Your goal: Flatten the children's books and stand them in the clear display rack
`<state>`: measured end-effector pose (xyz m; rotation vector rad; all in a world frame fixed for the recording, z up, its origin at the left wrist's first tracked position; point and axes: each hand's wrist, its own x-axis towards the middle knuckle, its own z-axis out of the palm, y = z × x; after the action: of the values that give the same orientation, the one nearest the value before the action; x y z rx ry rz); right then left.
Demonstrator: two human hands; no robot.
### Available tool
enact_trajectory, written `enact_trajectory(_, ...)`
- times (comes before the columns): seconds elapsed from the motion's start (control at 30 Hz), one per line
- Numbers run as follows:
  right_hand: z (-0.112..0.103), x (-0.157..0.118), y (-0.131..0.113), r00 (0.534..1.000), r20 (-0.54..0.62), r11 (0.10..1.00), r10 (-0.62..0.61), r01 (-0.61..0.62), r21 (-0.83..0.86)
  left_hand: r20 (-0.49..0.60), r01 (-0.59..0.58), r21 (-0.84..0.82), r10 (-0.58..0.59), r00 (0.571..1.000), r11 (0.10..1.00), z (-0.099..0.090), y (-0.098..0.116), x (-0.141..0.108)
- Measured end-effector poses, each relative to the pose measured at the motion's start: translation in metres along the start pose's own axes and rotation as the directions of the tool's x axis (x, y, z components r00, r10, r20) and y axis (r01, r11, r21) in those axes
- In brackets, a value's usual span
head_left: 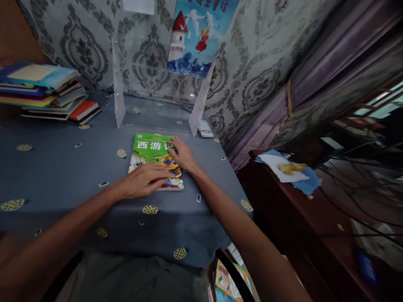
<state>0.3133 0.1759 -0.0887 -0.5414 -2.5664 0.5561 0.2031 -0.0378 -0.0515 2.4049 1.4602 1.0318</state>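
Note:
A closed green picture book (152, 155) with white Chinese characters on its cover lies flat on the table, in the middle of the head view. My left hand (147, 178) rests across the lower part of the cover, its fingers stretched out flat. Along the upper right edge of the same book lies my right hand (182, 153), fingers extended and touching the cover. Neither hand grips the book. Parts of the cover picture and the last character are hidden under my fingers.
A grey-blue cloth with pineapple prints covers the table (69, 163). At the back stands a clear acrylic holder (119, 99), with a blue picture book (194, 33) upright behind it. Stacked books (47, 87) occupy the back left. A dark red cabinet (315, 217) stands right.

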Motion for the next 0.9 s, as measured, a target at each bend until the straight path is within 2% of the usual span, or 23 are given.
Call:
enact_trajectory(0.1, -0.002, -0.016, -0.013, 1.000, 0.016, 1.000, 0.016, -0.015, -0.017, -0.181, 0.136, -0.013, -0.136, 0.974, 0.991, -0.002, -0.002, -0.001)
enact_trajectory(0.23, -0.006, -0.043, -0.035, 0.999, 0.045, 1.000, 0.006, -0.005, -0.026, -0.337, 0.321, -0.149, -0.353, 0.873, 0.935, -0.004, -0.004, -0.002)
enact_trajectory(0.37, -0.015, -0.072, -0.053, 0.999, 0.050, 0.999, -0.005, 0.007, -0.042, -0.425, 0.365, -0.328, -0.481, 0.767, 0.871, -0.001, -0.012, -0.002)
enact_trajectory(0.43, -0.022, -0.084, -0.062, 0.997, 0.069, 0.998, -0.023, 0.027, -0.052, -0.448, 0.370, -0.380, -0.519, 0.728, 0.848, 0.000, -0.015, -0.002)
enact_trajectory(0.57, -0.031, -0.098, -0.092, 0.982, 0.137, 0.984, -0.133, 0.147, -0.098, -0.496, 0.347, -0.404, -0.521, 0.694, 0.847, -0.002, -0.015, 0.001)
enact_trajectory(0.73, -0.013, -0.094, -0.147, 0.883, 0.300, 0.916, -0.360, 0.396, -0.068, -0.554, 0.324, -0.412, -0.516, 0.653, 0.852, -0.009, -0.010, 0.003)
enact_trajectory(0.8, -0.002, -0.092, -0.161, 0.874, 0.322, 0.914, -0.363, 0.401, -0.059, -0.544, 0.353, -0.412, -0.538, 0.644, 0.840, -0.010, -0.011, 0.003)
enact_trajectory(0.9, 0.004, -0.098, -0.164, 0.876, 0.328, 0.922, -0.354, 0.385, -0.032, -0.507, 0.394, -0.442, -0.587, 0.631, 0.806, -0.008, -0.017, 0.001)
